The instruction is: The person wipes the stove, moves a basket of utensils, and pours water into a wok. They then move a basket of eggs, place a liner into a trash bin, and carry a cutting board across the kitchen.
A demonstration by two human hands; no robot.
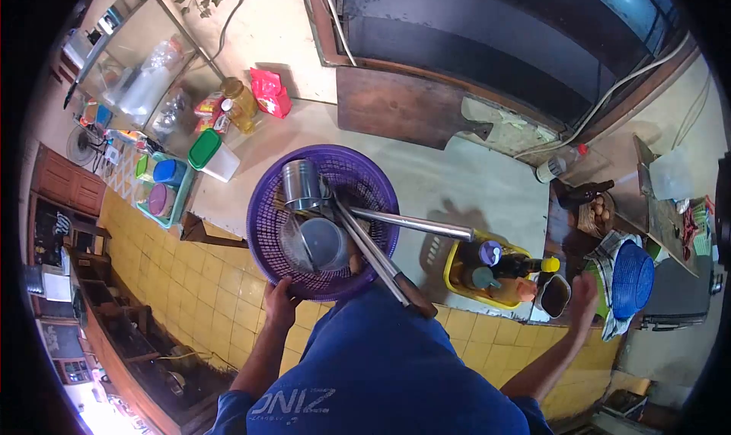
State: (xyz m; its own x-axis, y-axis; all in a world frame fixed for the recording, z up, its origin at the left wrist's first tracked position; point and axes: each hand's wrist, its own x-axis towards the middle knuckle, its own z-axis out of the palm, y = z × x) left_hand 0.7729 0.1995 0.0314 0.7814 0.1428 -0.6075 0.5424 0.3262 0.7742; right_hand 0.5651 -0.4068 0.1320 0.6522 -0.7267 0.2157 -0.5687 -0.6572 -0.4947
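Observation:
A purple plastic basket (263, 261) holds a metal cylinder-shaped container (301, 184), a round translucent lidded tub (321, 243) and long metal-handled utensils (415, 223) that jut over its rim. It is against my front at the counter's near edge. My left hand (282, 304) is closed on its lower left rim, thumb on the edge. My right hand (585, 294) is raised at the right with curled fingers, close beside an open container with dark contents (553, 295); I cannot tell what is in its fingers.
A yellow tray (487, 304) with several bottles stands at the counter's right. A wooden cutting board (400, 109) leans at the back. At left are a green-lidded container (217, 155), a jar (238, 106) and a red packet (269, 92). Farther right sits a blue basket (633, 279).

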